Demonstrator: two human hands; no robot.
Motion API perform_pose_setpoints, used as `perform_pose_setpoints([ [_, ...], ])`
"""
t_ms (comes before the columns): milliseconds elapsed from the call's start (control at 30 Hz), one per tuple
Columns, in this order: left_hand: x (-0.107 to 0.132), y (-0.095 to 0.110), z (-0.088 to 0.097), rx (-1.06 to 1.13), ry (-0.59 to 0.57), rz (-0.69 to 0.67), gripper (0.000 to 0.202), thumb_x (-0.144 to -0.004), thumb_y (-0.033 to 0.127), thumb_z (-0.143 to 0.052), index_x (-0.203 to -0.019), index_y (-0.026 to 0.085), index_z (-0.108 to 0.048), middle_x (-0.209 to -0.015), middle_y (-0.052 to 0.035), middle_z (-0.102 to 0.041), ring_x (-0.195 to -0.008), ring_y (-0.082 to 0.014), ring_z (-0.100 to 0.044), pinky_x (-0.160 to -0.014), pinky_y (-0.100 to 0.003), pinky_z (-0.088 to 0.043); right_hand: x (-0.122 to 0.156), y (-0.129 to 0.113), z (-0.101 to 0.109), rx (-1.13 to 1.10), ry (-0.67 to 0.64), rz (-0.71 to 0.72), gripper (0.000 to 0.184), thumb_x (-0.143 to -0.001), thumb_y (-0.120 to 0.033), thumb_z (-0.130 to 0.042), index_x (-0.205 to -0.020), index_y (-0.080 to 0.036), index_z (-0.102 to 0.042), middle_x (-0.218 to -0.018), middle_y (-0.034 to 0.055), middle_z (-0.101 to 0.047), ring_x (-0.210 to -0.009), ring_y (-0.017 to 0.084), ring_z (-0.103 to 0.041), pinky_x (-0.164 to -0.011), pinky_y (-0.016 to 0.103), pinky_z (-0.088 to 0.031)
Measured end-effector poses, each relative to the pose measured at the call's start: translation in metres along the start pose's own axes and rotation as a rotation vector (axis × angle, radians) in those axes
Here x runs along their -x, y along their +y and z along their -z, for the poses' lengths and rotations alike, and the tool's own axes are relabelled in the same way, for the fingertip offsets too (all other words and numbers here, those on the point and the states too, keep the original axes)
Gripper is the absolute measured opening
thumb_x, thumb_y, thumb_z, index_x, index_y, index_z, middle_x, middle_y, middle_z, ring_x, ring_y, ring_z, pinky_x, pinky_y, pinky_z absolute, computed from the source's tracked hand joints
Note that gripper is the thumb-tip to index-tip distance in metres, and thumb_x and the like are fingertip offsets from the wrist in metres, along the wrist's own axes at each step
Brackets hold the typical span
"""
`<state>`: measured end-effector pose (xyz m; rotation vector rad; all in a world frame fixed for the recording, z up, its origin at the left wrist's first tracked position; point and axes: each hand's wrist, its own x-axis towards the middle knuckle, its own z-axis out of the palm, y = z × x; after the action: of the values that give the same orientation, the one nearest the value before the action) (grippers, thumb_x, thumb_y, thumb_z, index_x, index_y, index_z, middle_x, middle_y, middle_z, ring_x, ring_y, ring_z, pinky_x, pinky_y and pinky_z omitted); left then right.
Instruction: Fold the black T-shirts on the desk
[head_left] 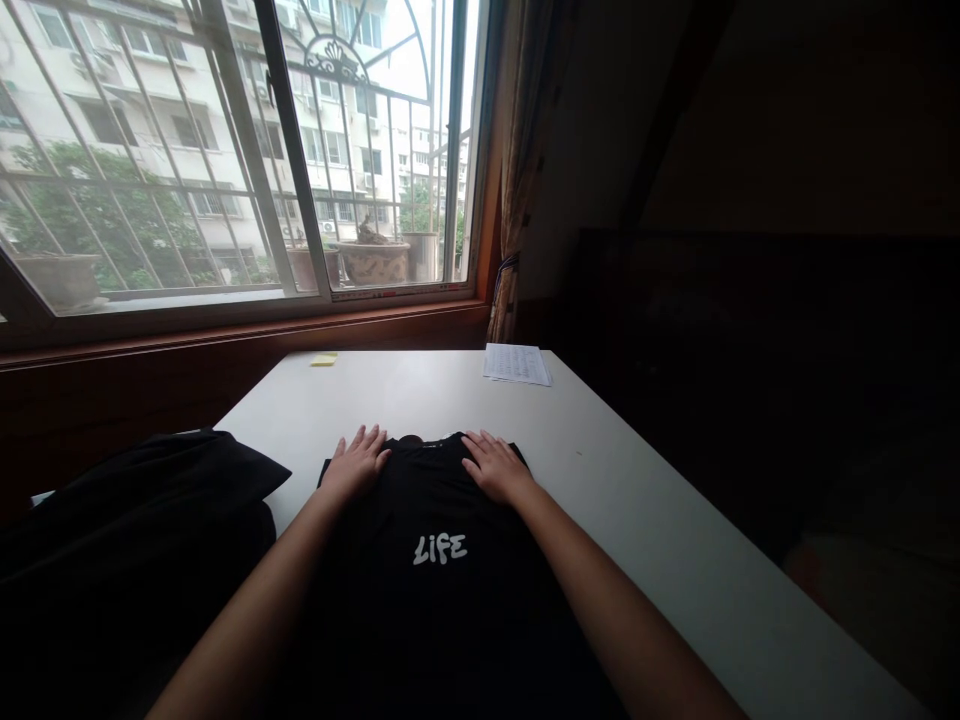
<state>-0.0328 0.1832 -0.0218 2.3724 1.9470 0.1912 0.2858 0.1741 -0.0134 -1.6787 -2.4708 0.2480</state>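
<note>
On the white worktop (375, 385) by the window (292, 150), the black shirt (442, 610) lies spread out, I judge its smoothing nearly complete, my left hand (354, 467) and right hand (496, 468) flat at its shoulders, fingers (358, 438) extended, gripping nothing.

A black fabric T-shirt (435, 500) is lying spread out, front side up, on the smooth white desk (390, 390). Its neckline (429, 444) is pointing toward the far end, while its body is stretching toward the near side and running into deep shadow, where the lower edge is not showing clearly. A short white word in loose, playful lettering (440, 549) is sitting across the chest, and the cloth around it is lying mostly flat.
</note>
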Motion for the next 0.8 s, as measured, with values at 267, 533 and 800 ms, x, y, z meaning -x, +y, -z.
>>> perform_pose_setpoints([
  [267,-0.008,-0.004,-0.003,-0.015,-0.020,0.029,0.057,-0.106,0.048,-0.023,-0.159,0.028,-0.026,-0.167,-0.0025,-0.014,-0.155,-0.0295,-0.007,-0.121,-0.060,-0.010,-0.009,0.001,0.001,0.001,-0.009,0.003,0.064,-0.102,-0.055,-0.025,-0.160,-0.026,-0.027,-0.167,-0.0013,-0.020,-0.155,0.022,-0.012,-0.125,0.044,-0.005],
  [533,-0.020,-0.008,-0.004,-0.017,-0.029,0.055,0.058,-0.106,0.049,-0.020,-0.160,0.026,-0.023,-0.168,-0.0014,-0.012,-0.155,-0.0284,-0.006,-0.121,-0.061,-0.010,-0.022,0.006,-0.002,-0.003,-0.009,0.007,0.067,-0.102,-0.057,-0.022,-0.161,-0.024,-0.024,-0.167,-0.0018,-0.020,-0.155,0.021,-0.011,-0.125,0.043,-0.004],
  [800,-0.031,-0.012,-0.004,-0.018,-0.036,0.077,0.060,-0.106,0.050,-0.018,-0.160,0.026,-0.022,-0.168,-0.0014,-0.011,-0.155,-0.0283,-0.006,-0.121,-0.062,-0.010,-0.042,0.012,-0.004,0.000,-0.020,0.006,0.067,-0.102,-0.057,-0.021,-0.161,-0.025,-0.024,-0.168,-0.0017,-0.018,-0.155,0.021,-0.010,-0.125,0.044,-0.005],
])
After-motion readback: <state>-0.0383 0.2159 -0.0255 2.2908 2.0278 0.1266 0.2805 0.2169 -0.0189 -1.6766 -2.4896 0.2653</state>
